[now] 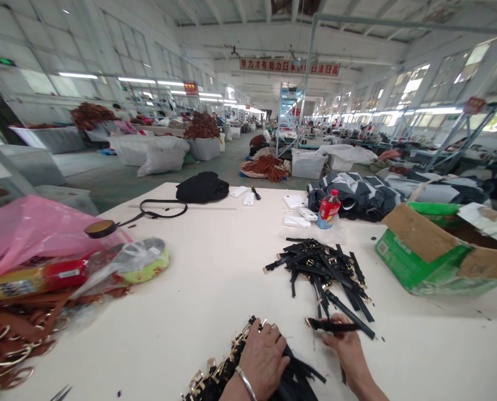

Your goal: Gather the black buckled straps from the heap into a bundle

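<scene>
My left hand (265, 353), with a silver bangle at the wrist, lies on a row of black straps with gold buckles (231, 362) at the table's near edge. Its fingers curl over the straps by the buckles. To its right, my right hand (346, 348) pinches a single black strap (334, 325), whose gold buckle end points left. Just beyond that hand, a loose heap of black buckled straps (323, 267) lies on the white table (215, 250).
A green cardboard box (419, 262) stands at the right, a red-capped bottle (329, 209) behind the heap. Brown straps with rings (18, 340) and a pink bag (43, 234) cover the left side. Scissor tips (61, 393) show at lower left.
</scene>
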`<state>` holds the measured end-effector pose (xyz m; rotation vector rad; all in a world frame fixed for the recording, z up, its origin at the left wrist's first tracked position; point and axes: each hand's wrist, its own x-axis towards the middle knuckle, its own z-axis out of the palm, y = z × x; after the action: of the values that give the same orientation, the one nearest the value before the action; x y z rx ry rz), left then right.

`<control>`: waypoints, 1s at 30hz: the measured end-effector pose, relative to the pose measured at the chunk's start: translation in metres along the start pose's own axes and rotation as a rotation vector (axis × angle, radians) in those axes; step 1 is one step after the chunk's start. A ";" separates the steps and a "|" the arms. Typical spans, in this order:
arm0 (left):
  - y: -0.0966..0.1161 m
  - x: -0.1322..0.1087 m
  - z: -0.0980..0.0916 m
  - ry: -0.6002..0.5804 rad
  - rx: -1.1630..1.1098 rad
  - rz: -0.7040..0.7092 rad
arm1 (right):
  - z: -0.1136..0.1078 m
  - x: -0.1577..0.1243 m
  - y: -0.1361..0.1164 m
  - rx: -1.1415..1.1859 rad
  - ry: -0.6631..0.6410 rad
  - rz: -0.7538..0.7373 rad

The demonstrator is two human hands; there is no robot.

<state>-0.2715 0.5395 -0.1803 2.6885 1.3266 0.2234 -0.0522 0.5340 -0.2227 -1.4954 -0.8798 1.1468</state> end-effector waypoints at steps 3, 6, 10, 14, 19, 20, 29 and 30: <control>0.000 0.000 0.001 0.003 0.004 -0.001 | -0.020 -0.020 0.016 -0.054 -0.183 0.079; 0.000 -0.001 0.002 0.005 0.002 0.004 | -0.050 -0.031 0.027 -0.165 -0.310 0.093; -0.001 0.000 0.002 -0.006 -0.011 0.007 | -0.102 -0.020 0.027 -0.554 -0.231 -0.061; -0.001 0.000 0.002 -0.015 -0.011 0.018 | -0.130 -0.004 0.014 -0.718 -0.015 -0.087; 0.000 0.001 0.005 -0.009 -0.007 0.018 | -0.073 -0.010 0.004 -0.690 0.019 -0.095; 0.001 0.001 0.005 -0.006 -0.004 0.017 | -0.056 -0.015 0.007 -0.749 -0.014 -0.110; 0.005 -0.001 -0.005 -0.067 0.018 0.016 | 0.000 -0.024 0.024 -1.070 -0.114 -0.315; 0.006 -0.001 -0.004 -0.081 0.027 0.007 | 0.002 -0.020 0.019 -1.031 -0.128 -0.316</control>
<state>-0.2681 0.5356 -0.1749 2.6938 1.3065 0.0973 -0.0605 0.5114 -0.2370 -1.9667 -1.8936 0.5369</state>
